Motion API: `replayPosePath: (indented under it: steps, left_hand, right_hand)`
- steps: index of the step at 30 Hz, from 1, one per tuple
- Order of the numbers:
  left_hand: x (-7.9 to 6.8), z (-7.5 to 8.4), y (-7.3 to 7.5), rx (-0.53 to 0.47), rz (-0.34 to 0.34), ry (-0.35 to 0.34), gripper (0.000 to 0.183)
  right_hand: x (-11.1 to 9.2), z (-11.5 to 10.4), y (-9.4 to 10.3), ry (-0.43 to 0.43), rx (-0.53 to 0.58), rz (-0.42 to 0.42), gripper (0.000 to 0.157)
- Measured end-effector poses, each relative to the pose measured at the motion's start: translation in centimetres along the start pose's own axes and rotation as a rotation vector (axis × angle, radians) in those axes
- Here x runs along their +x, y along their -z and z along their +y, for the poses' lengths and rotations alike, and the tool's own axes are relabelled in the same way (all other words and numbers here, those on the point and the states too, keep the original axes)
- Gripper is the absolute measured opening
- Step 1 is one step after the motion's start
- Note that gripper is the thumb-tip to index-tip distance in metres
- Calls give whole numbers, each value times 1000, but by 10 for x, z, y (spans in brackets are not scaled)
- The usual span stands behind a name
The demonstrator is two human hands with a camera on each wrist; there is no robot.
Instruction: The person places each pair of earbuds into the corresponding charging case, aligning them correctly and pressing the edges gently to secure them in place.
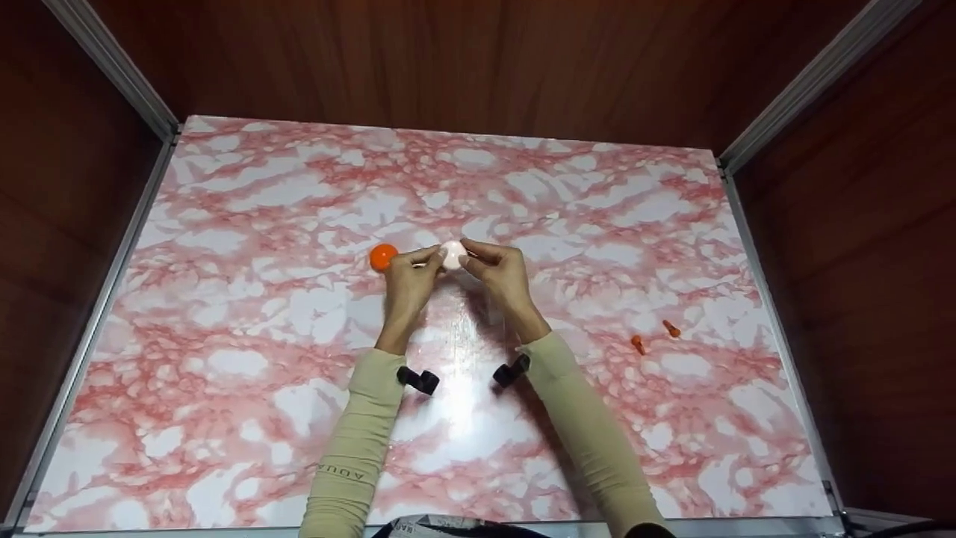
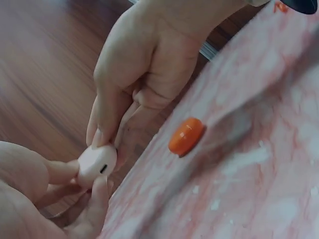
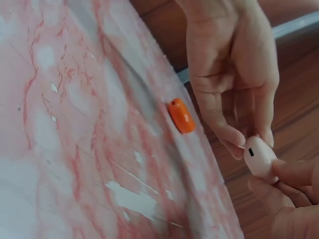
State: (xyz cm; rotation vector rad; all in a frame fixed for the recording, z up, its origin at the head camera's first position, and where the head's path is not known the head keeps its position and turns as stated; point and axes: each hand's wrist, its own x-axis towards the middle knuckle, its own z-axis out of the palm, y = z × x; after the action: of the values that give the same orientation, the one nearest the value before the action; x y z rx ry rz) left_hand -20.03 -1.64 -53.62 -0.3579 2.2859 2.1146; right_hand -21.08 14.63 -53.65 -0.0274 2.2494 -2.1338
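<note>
A small white rounded earbud case (image 1: 453,255) with a dark slot is held between both hands above the table. My left hand (image 1: 411,285) pinches it from the left with thumb and fingers. From the right, my right hand (image 1: 509,280) grips its other side. In the left wrist view, the slot in the white case (image 2: 94,172) faces the camera; the right wrist view shows the white case (image 3: 261,162) between both sets of fingertips. Just beyond the left hand's knuckles, a glossy orange earbud case (image 1: 384,257) lies on the table.
Two small orange earbuds (image 1: 638,344) lie apart on the right side of the pink-and-white marbled table (image 1: 246,418). Dark wood-look panels (image 1: 448,67) with metal edging surround the back and sides. A black wrist camera (image 1: 420,379) sits on each sleeve.
</note>
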Motion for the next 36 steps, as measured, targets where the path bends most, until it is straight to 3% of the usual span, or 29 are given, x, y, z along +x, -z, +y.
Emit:
replayPosePath:
  steps: [4, 9, 15, 25, 36]
  left_hand:
    - [5, -5, -1, 194, 62, -30, 22]
    - [10, -11, -5, 319, 109, -42, 24]
    - [11, -16, -8, 453, 92, -57, 26]
    - [13, -18, -9, 490, 68, -76, 29]
    - [15, -17, -10, 548, 59, -90, 30]
  right_hand:
    - [6, 7, -9, -31, -73, 28, 31]
    - [12, 12, -19, -63, -186, 58, 29]
    - [17, 21, -28, -12, -245, 77, 27]
    - [18, 19, -32, 71, -497, 103, 21]
    - [21, 21, -32, 126, -644, 114, 16]
